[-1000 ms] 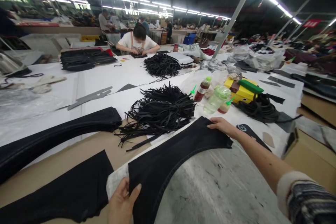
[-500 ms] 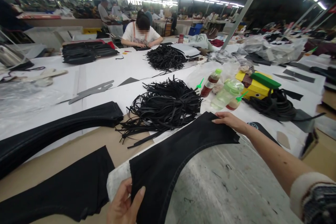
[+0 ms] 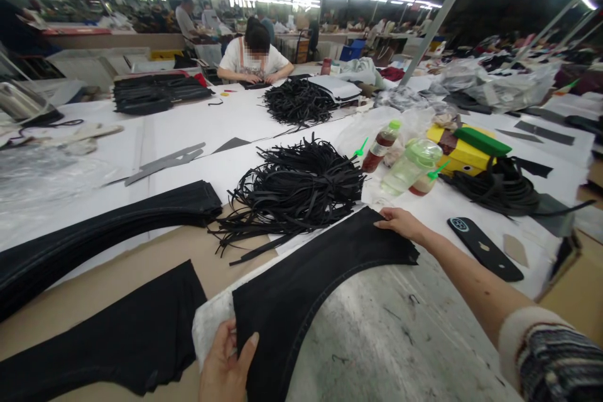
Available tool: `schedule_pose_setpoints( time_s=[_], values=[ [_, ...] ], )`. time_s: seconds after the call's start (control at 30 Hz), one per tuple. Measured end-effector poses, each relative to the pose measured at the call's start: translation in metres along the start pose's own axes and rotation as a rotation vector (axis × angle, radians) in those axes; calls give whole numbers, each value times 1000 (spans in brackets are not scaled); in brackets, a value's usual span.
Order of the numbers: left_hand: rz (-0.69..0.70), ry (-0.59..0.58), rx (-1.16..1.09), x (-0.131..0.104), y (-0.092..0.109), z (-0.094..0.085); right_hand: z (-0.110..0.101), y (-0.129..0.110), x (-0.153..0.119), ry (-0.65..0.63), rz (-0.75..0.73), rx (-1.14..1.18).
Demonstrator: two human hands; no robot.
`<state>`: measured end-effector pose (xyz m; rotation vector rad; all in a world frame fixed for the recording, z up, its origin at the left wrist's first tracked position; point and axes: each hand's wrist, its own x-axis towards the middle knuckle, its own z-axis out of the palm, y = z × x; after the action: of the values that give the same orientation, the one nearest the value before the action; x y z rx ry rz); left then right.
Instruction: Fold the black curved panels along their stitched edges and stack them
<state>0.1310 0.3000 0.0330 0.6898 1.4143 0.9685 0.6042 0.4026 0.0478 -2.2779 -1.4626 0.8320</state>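
Note:
A curved black fabric panel (image 3: 325,270) lies across a scuffed grey board (image 3: 377,326) in front of me. My left hand (image 3: 228,361) holds its near left edge, thumb on top and the other fingers partly hidden at the edge. At the far right end, my right hand (image 3: 398,224) is closed on the panel's upper edge between thumb and fingers. Stitching runs along the inner curve. Just beyond the panel sits a tangled bundle of thin black strips (image 3: 301,185). To the left are a stack of curved black pieces (image 3: 108,220) and more black panels (image 3: 117,326).
Right of the strips stand a bottle of dark liquid (image 3: 379,147), a green-lidded jug (image 3: 409,169) and a small glue bottle (image 3: 426,182). A black phone (image 3: 485,248) lies beside my right forearm. Across the white table (image 3: 174,132) a co-worker (image 3: 254,59) sits bent over work.
My right hand has shifted slightly left and down with the panel's far end. The phone, partly hidden behind my forearm before, now shows whole. My left hand stays nearly in place.

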Motion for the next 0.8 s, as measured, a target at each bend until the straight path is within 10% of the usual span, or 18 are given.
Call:
schedule_pose_setpoints(
  time_s=[0.23,0.4,0.63,0.8],
  values=[
    [441,193,709,-11,8,-18,5,3,-11,212,-108,-271],
    [789,-59,1050,-21,5,-26,25,-1,-35,262,-304,-377],
    [862,-109,1198,-39,6,-26,50,-31,-77,376,-509,-490],
    [790,-261,1188,-52,13,-26,95,-110,-138,84,-766,-391]
  ],
)
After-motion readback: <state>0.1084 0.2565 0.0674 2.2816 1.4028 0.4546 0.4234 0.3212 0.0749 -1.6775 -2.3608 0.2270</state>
